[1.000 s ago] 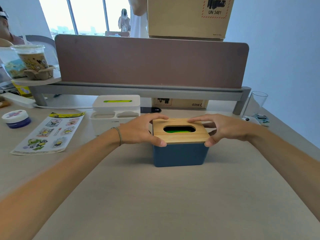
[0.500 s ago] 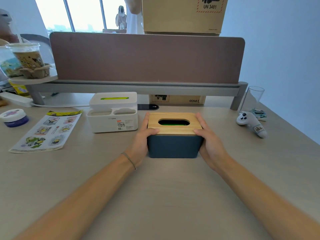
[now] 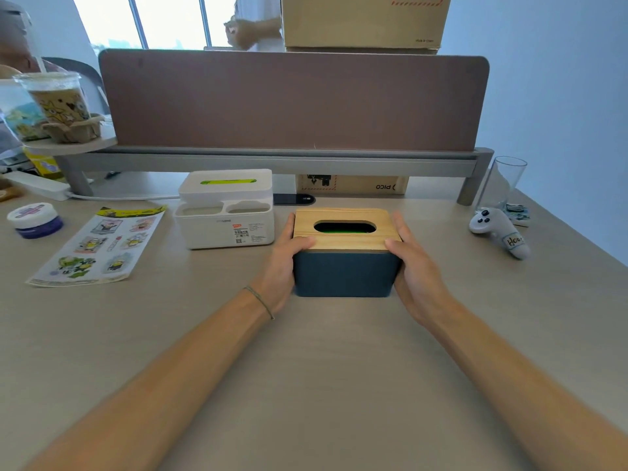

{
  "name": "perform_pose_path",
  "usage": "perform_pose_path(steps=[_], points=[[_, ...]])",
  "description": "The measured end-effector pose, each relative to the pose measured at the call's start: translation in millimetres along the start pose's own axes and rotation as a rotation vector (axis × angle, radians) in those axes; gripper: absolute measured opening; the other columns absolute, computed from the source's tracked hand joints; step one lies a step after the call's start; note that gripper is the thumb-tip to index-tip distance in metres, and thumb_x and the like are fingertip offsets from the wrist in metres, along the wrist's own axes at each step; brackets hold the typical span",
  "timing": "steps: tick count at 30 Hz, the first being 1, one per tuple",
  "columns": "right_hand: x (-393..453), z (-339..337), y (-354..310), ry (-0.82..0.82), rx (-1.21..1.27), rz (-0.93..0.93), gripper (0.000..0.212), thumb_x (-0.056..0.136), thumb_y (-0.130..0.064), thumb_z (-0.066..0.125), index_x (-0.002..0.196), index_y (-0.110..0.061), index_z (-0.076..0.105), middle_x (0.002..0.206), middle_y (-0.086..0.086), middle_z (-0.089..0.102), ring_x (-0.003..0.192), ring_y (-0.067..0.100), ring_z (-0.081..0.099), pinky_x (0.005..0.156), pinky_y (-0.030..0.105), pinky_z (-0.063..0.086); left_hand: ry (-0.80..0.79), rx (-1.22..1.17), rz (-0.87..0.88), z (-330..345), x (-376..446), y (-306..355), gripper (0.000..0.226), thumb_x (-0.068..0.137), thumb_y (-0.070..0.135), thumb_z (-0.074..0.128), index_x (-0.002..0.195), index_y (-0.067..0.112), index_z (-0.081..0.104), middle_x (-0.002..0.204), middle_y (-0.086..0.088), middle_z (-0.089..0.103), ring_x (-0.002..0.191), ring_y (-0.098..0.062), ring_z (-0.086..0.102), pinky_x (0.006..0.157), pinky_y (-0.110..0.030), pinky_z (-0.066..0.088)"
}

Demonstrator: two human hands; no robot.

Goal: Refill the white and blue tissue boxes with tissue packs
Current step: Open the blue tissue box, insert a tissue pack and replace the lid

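Since a second ago both my hands have slid from the wooden lid's corners down to the sides of the blue tissue box point(image 3: 345, 273), which now sits a little farther from me on the desk point(image 3: 306, 385). My left hand point(image 3: 282, 263) cups the box's left wall, thumb hooked over the front edge of the wooden lid point(image 3: 343, 229), fingers lying along the side. My right hand point(image 3: 416, 266) mirrors it on the right wall, thumb on the lid's front corner. Through the oval slot I see green, probably a tissue pack, though the opening is too dark to be sure. Just beside the box, to its back left and not touching, stands the white tissue box point(image 3: 226, 209), a green strip showing in its top slot. Farther left lie a sticker sheet point(image 3: 98, 246) and a small jar point(image 3: 34, 219); at the right are a white controller point(image 3: 499, 232) and a clear glass point(image 3: 503, 181).
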State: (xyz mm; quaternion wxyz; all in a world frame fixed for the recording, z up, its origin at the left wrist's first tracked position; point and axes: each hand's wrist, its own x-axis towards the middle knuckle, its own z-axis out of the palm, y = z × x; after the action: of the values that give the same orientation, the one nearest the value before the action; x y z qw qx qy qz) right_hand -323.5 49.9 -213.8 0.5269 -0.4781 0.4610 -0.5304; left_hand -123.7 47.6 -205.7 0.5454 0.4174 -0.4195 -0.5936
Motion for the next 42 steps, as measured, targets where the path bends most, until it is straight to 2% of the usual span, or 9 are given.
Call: perform_pose_path(steps=[5,8,14,18,23,27,32,36,42], points=[[-12,1,12,0.032,-0.094,-0.004,0.058,0.09,-0.07,0.044,0.141,-0.044,0.048,0.137,-0.011,0.061,0.126,0.009,0.055,0.108,0.039,0.042,0.002,0.022,0.033,-5,-2,-12,0.047,0.108,0.03,0.033,0.152,0.018,0.042,0.141,-0.007,0.061,0.122,-0.018,0.063,0.096,-0.028,0.055],[-9,5,16,0.105,0.006,0.036,0.043,0.099,-0.058,0.038,0.13,-0.038,0.059,0.126,-0.005,0.068,0.116,0.01,0.062,0.102,0.037,0.046,0.078,0.026,-0.022,-3,0,-22,0.045,0.108,0.029,0.035,0.151,0.02,0.044,0.132,-0.004,0.066,0.105,-0.01,0.068,0.071,-0.019,0.057],[-4,7,13,0.102,0.007,0.027,0.042,0.102,-0.03,0.038,0.142,-0.036,0.048,0.131,-0.009,0.063,0.115,0.01,0.059,0.096,0.034,0.047,0.126,0.077,0.009,5,4,-18,0.045,0.105,0.014,0.035,0.147,0.024,0.046,0.105,0.007,0.067,0.082,-0.006,0.066,0.057,-0.017,0.055],[9,-6,-10,0.024,-0.29,-0.005,0.059,0.097,-0.022,0.042,0.151,-0.045,0.031,0.153,-0.009,0.034,0.123,0.015,0.046,0.088,0.029,0.044,0.028,0.316,0.071,-2,11,4,0.058,0.102,-0.001,0.032,0.148,0.033,0.039,0.117,0.015,0.048,0.094,0.001,0.05,0.066,-0.009,0.045],[13,-18,-16,-0.02,-0.64,-0.052,0.05,0.104,-0.036,0.038,0.15,-0.05,0.027,0.145,-0.009,0.038,0.123,0.017,0.044,0.105,0.041,0.042,-0.009,0.604,0.155,-17,13,2,0.039,0.104,0.028,0.039,0.139,0.044,0.045,0.129,0.01,0.048,0.11,-0.009,0.052,0.096,-0.034,0.049],[13,-17,-11,0.001,-0.786,-0.166,0.047,0.106,-0.039,0.032,0.152,-0.046,0.025,0.128,-0.012,0.04,0.115,0.016,0.047,0.091,0.033,0.042,0.003,0.703,0.228,-19,16,-4,0.037,0.109,0.028,0.033,0.143,0.041,0.039,0.114,0.029,0.045,0.101,-0.002,0.051,0.071,-0.007,0.043],[11,-8,-1,0.035,-0.46,-0.103,0.046,0.105,-0.034,0.033,0.148,-0.051,0.031,0.144,-0.012,0.04,0.12,0.017,0.048,0.1,0.038,0.046,0.034,0.528,0.206,-9,11,-7,0.042,0.108,0.019,0.03,0.146,0.036,0.04,0.124,0.018,0.045,0.109,-0.005,0.05,0.089,-0.02,0.045],[16,9,-1,0.111,-0.14,-0.004,0.049,0.104,-0.021,0.035,0.143,-0.05,0.039,0.139,-0.007,0.046,0.117,0.019,0.054,0.095,0.037,0.05,0.141,0.291,0.151,6,16,-3,0.043,0.104,0.013,0.039,0.139,0.035,0.049,0.114,0.013,0.052,0.093,-0.007,0.054,0.064,-0.013,0.048],[58,15,-13,0.166,-0.141,-0.088,0.047,0.102,-0.026,0.048,0.143,-0.048,0.041,0.14,-0.011,0.044,0.118,0.012,0.047,0.098,0.034,0.046,0.181,0.208,0.22,21,47,8,0.044,0.101,0.012,0.052,0.142,0.03,0.048,0.116,0.015,0.05,0.1,-0.007,0.054,0.064,-0.005,0.048]])
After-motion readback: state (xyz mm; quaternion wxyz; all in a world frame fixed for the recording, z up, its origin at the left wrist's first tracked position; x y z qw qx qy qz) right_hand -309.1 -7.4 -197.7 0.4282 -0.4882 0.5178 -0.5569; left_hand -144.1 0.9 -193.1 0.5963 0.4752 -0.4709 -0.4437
